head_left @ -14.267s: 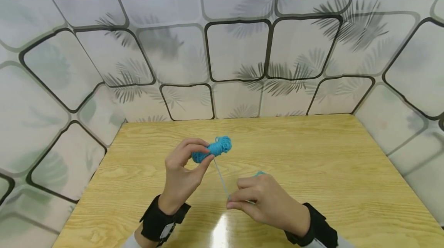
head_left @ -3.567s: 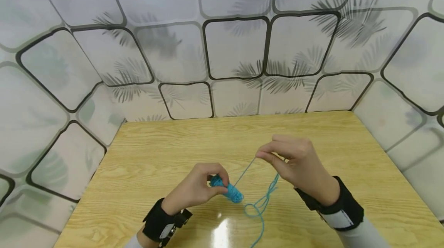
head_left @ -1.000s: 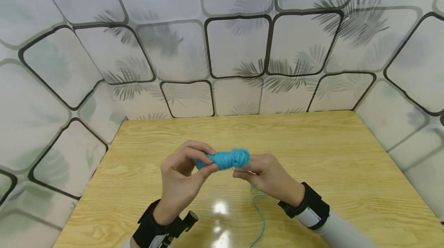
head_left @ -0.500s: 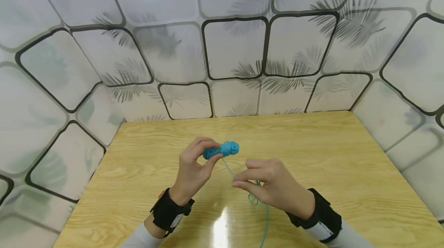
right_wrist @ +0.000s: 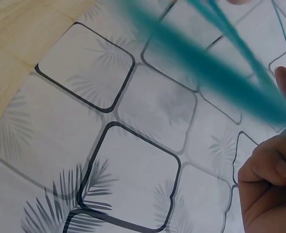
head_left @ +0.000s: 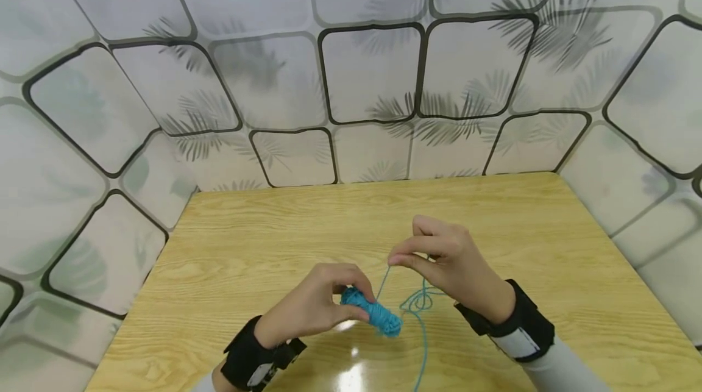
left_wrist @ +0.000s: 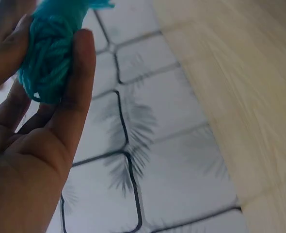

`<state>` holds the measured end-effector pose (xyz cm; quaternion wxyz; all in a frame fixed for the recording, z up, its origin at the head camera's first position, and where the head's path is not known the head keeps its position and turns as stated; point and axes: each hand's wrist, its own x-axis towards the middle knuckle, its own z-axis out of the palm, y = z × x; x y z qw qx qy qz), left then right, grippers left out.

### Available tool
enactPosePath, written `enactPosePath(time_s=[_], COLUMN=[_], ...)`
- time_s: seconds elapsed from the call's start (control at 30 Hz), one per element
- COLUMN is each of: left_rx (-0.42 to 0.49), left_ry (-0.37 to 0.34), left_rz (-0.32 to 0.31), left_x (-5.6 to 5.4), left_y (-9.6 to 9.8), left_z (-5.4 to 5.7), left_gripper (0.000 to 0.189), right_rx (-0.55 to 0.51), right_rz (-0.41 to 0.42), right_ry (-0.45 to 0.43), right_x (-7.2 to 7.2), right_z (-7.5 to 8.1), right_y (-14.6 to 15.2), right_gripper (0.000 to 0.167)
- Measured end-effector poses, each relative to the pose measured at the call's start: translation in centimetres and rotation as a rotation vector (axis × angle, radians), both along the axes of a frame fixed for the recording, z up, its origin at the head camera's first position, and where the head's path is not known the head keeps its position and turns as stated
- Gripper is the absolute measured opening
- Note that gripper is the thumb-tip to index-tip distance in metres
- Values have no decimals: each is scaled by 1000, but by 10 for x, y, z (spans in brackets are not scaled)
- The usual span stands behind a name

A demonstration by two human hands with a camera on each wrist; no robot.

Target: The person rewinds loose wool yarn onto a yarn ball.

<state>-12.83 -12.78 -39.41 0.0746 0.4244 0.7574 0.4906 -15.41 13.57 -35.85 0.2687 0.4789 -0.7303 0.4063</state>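
Observation:
A small bundle of blue yarn [head_left: 384, 320] is gripped between the thumb and fingers of my left hand [head_left: 315, 302], its right end tilted down toward me. From the bundle a taut strand [head_left: 382, 284] runs up to my right hand [head_left: 450, 261], which pinches it between thumb and fingertips. Loose yarn [head_left: 421, 300] hangs in loops below the right hand, and one tail trails toward the near edge. In the left wrist view the wound end of the bundle [left_wrist: 48, 58] sits between thumb and fingers. Blurred yarn [right_wrist: 220, 73] crosses the right wrist view.
A wooden table [head_left: 247, 227] lies under both hands. Behind it and at both sides stands a pale wall covering [head_left: 373, 75] with dark outlines and leaf prints. Black straps [head_left: 518, 325] with cameras are on both wrists.
Since half a second ago, the left hand has come down and nearer with the bundle, turning its right end downward. The right hand has risen a little rightward, still pinching the strand.

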Motion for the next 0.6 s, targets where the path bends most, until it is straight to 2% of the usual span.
enactPosePath(time_s=[0.13,0.23,0.3,0.37,0.43,0.6], left_rx=[77,177,247,312,377,501], left_ry=[-35,-18,-9,-5,4,85], left_rz=[-86,-97,-79,-20,62,331], left_x=[11,17,18,18,16,9], left_y=[3,5,6,7,8,10], left_z=[13,24,29,33,34,31], left_gripper=[20,19,19,20,20,19], right_rx=[-2,-2,3,10,18,74], right_rz=[-33,-26,-7,17,52,92], right_ry=[-67,-137,-182,-221,-267,-309], right_x=[-9,-16,-19,-20,-18,-9], right_z=[-10,-21,-29,-37,-44,-54], right_y=[0,-2,-4,-7,-11,-20], right_gripper=[19,4,13,18,15,11])
